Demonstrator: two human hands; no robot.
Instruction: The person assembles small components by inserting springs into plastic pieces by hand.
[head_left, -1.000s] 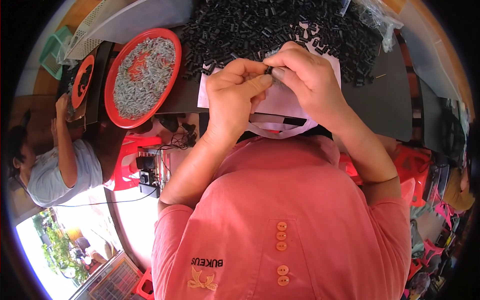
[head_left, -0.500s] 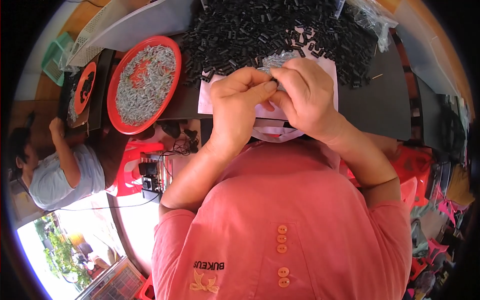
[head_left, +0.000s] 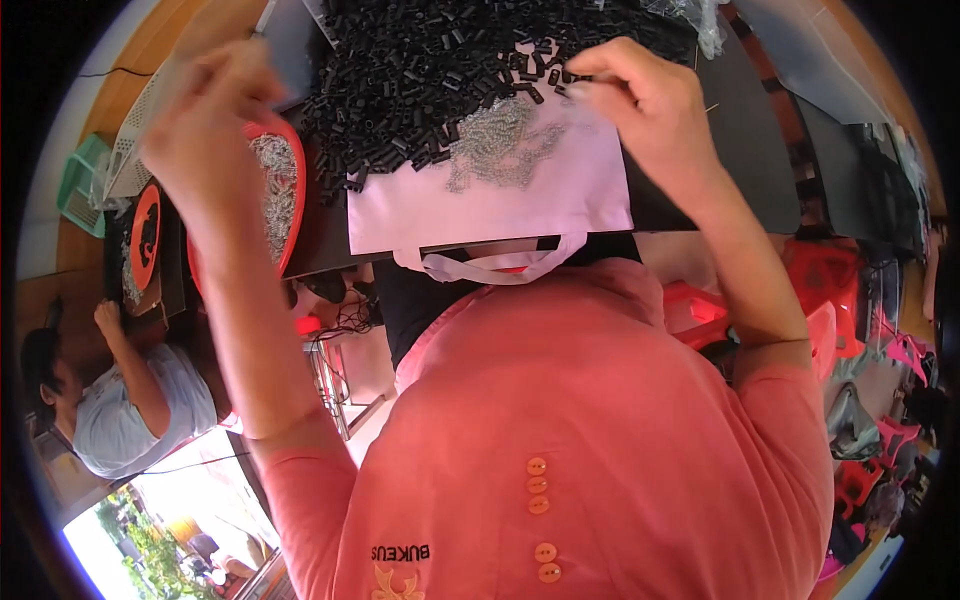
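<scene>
The right hand (head_left: pixel 652 108) reaches in at the heap's near right side, thumb and forefinger bent toward each other with a narrow gap; whether a piece sits between them, I cannot tell. The left hand (head_left: pixel 212 115) is raised and blurred, so its grasp cannot be told either.

Black tubes (head_left: pixel 420 95), short, matt and hollow-ended, lie jumbled in a deep heap to the left of the right hand and beyond it. Small silver coils (head_left: pixel 505 140), thin and wiry, spread in a loose patch below and left of that hand, on a pale pink bag (head_left: pixel 420 215). More silver pieces fill a red tray (head_left: pixel 299 185) below the left hand, partly hidden by the forearm.

Nearer the body than both hands, the bag's handles hang over the near edge of the dark desk (head_left: pixel 755 150). Right of the right hand, bare desk runs out to a rounded edge, with one thin stick (head_left: pixel 712 106) on it.
</scene>
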